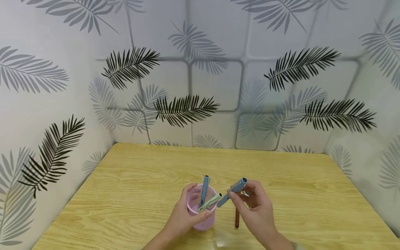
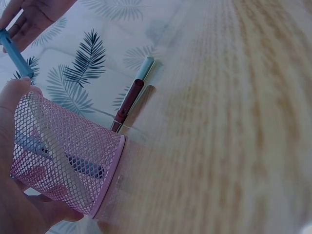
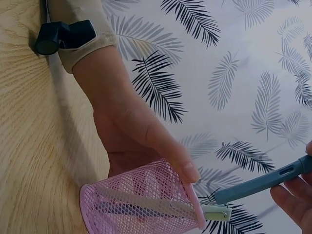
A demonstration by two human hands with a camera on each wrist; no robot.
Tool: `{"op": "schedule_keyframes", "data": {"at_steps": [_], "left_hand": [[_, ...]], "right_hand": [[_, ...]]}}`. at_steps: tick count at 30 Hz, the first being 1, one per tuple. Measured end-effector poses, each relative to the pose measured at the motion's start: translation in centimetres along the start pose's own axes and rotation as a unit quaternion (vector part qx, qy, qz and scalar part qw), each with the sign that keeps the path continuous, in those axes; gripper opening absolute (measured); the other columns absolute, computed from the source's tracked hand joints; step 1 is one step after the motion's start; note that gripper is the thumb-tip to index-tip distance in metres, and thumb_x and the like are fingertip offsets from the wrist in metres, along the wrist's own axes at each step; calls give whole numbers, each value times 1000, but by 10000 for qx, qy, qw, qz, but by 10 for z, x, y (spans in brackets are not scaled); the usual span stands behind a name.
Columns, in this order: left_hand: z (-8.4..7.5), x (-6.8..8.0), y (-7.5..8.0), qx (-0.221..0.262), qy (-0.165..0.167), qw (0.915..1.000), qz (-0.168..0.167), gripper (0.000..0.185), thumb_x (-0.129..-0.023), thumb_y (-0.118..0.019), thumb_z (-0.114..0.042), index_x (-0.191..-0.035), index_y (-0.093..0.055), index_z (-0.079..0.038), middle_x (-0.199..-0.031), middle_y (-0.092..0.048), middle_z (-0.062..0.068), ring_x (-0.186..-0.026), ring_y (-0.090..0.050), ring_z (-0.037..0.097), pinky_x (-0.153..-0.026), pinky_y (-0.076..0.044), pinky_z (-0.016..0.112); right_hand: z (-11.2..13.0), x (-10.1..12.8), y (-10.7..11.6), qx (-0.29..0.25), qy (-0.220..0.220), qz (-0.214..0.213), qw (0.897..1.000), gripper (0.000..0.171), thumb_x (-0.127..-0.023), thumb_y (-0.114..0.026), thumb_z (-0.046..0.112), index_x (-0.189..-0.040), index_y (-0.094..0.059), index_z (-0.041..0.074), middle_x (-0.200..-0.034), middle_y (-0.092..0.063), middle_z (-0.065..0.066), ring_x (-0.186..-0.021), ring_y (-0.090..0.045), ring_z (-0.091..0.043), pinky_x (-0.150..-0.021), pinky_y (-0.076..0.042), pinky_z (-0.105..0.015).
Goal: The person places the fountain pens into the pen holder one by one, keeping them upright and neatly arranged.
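My left hand [image 1: 182, 215] grips a pink mesh pen cup [image 1: 204, 225] upright on the table, its fingers and thumb around the wall. Inside lean a blue pen [image 1: 204, 190] and a light green pen [image 1: 211, 202], both sticking out past the rim. Just right of the cup, my right hand [image 1: 257, 211] pinches another blue pen [image 3: 261, 184], held slanted with its lower end close to the rim. A dark red pen [image 2: 129, 100] lies on the table beneath the right hand, alongside a light green pen [image 2: 146, 67] that this hand mostly hides in the head view.
The wood-grain table [image 1: 134, 187] reaches back to a wall [image 1: 215, 83] with leaf patterns, and similar panels rise at both sides. A black wrist camera [image 3: 66, 36] sits on the left sleeve [image 3: 90, 29].
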State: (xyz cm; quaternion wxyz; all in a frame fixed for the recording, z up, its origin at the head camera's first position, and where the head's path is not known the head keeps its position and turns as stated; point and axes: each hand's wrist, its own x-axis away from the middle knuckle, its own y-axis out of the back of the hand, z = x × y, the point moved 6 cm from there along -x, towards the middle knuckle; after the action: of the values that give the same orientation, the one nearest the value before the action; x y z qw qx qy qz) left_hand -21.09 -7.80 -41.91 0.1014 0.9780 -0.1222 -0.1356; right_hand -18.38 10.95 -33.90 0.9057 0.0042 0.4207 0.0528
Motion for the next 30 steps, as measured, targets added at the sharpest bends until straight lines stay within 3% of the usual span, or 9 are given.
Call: {"op": "schedule_keyframes", "data": {"at_steps": [5, 7, 12, 14, 19, 25, 30], "left_hand": [[0, -1, 0, 22, 14, 10000, -4, 79, -77, -77, -20, -138, -28, -11, -130, -46, 17, -117, -48, 35, -91, -46, 49], [0, -1, 0, 26, 7, 10000, 10, 79, -78, -77, -20, -138, -28, -11, -130, -46, 17, -117, -48, 35, -91, -46, 49], [0, -1, -1, 44, 2, 10000, 19, 79, -78, -76, -20, -139, -27, -11, -131, -46, 16, -117, -48, 35, -92, -45, 49], [0, -1, -1, 66, 7, 10000, 37, 78, -79, -76, -20, -139, -27, -11, -131, -45, 17, -118, -48, 36, -91, -45, 49], [-1, 0, -1, 111, 10, 9999, 97, 79, -79, -75, -20, -139, -25, -9, -132, -44, 18, -117, -47, 38, -90, -46, 48], [-1, 1, -2, 98, -31, 9999, 126, 82, -79, -75, -19, -140, -23, -3, -133, -43, 19, -116, -48, 38, -91, -46, 48], [-1, 0, -1, 62, -40, 9999, 79, 81, -79, -75, -20, -140, -24, -5, -133, -43, 19, -116, -49, 37, -91, -46, 47]], "right_hand": [[-3, 2, -8, -287, 52, 15, 9996, 32, -80, -55, -22, -108, -47, -11, -96, -59, -14, -89, -64, -18, -74, -55, -29], [-7, 4, -10, -334, -50, 37, 9994, 32, -80, -55, -23, -109, -46, -11, -97, -59, -13, -87, -64, -19, -65, -56, -27], [-13, 6, -14, -354, -388, 153, 9985, 31, -83, -55, -19, -110, -47, -8, -97, -59, -15, -86, -63, -19, -66, -56, -28], [-16, 8, -15, -379, -480, 229, 9979, 30, -83, -55, -18, -110, -47, -7, -98, -58, -17, -89, -62, -19, -75, -55, -32], [-21, 14, -18, -445, -612, 380, 9964, 29, -83, -56, -17, -109, -48, -6, -98, -57, -18, -90, -62, -18, -74, -55, -32], [-24, 16, -18, -127, -685, 449, 9966, 27, -83, -60, -13, -106, -52, -4, -96, -57, -13, -86, -62, -15, -67, -56, -30], [-33, 20, -20, 409, -903, 686, 9927, 25, -82, -65, -8, -103, -54, 0, -95, -58, -11, -83, -61, -18, -61, -55, -30]]}}
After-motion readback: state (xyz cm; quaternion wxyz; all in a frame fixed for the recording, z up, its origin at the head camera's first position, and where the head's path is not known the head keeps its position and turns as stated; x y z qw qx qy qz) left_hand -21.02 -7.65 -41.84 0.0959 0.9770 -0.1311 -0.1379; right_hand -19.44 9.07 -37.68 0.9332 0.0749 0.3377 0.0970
